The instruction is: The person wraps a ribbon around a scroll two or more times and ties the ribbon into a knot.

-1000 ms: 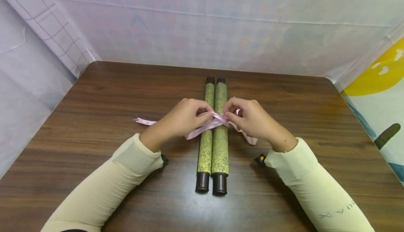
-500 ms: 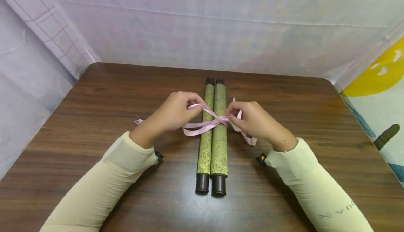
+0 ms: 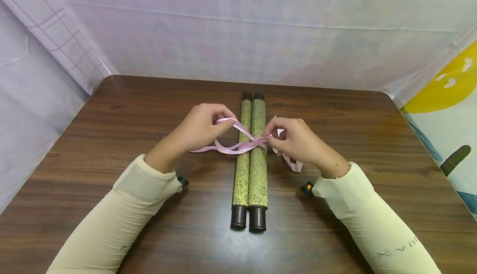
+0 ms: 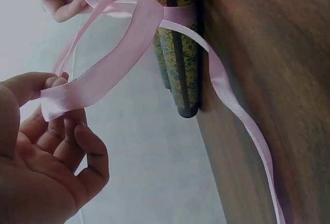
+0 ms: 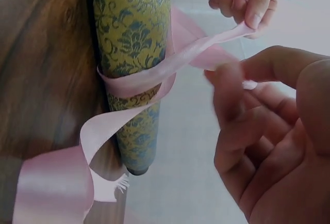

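Observation:
Two rolled scrolls, a left one and a right one, lie side by side on the table, green-gold patterned with dark end knobs. A pink ribbon wraps their middle and crosses over the right scroll. Left of the scrolls, my left hand pinches a raised ribbon loop between thumb and fingers. My right hand pinches the ribbon at the crossing, just right of the scrolls. One ribbon tail trails across the table on the left side; another with a frayed end hangs on the right.
The brown wooden table reaches back to a pale checked curtain. Printed cloth with a yellow shape hangs at the right. Small black devices, such as the right one, show under both cuffs.
My left hand has moved left and farther back from the crossing, drawing the ribbon into a longer loop. The left tail has shifted. My right hand stays almost in place, still pinching.

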`<state>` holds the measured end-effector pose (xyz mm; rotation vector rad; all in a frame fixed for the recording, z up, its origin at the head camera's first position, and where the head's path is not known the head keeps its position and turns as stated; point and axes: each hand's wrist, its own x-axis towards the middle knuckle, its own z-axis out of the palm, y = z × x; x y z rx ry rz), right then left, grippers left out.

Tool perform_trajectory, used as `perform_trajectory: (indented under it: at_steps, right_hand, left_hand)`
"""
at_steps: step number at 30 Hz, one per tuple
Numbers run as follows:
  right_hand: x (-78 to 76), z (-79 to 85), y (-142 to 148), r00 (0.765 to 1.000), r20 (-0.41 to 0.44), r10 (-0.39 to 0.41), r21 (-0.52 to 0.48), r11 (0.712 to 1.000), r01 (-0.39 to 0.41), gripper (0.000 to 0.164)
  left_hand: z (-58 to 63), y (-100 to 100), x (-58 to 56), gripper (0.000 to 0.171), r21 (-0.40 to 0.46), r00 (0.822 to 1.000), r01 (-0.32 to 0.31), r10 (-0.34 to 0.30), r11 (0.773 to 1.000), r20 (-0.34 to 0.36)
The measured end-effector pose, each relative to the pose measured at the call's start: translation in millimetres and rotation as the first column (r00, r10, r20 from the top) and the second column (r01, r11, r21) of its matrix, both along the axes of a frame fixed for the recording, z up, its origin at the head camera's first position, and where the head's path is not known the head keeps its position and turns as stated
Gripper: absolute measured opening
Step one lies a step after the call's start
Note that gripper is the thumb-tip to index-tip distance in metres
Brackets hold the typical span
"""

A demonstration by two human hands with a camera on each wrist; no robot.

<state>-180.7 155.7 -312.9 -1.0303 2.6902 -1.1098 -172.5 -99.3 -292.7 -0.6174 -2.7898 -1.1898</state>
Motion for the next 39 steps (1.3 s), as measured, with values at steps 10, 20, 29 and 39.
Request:
perform_trajectory:
  at_steps: [10,20,29,39]
  right_hand:
    - [2.7,4.1,-4.7,0.999,-0.011,0.036,0.003,0.999,-0.036,0.009]
    - [-4.2,-9.2,2.6,0.999,-0.022,0.029,0.117,0.993,-0.027,0.009]
    - [-5.1,-14.1,11.7,0.999,-0.019,-0.028,0.173,0.984,0.031,0.01]
    - [-5.1,-19.5,23.0,0.996,-0.088,-0.004,0.117,0.993,0.015,0.03]
  left_hand:
    - [1.0,-13.3,0.0,0.011,-0.004,1.0,-0.012,0.012,1.0,-0.007]
    - [-3.2,-37.9,4.1,0.009,-0.081,1.0,0.003,-0.002,0.997,0.019]
    - [-5.5,-52.7,8.2,0.022,-0.326,0.99,0.106,-0.07,0.94,0.12]
    - [-7.9,-64.5,7.5,0.032,-0.078,0.962,0.191,-0.171,0.978,0.211]
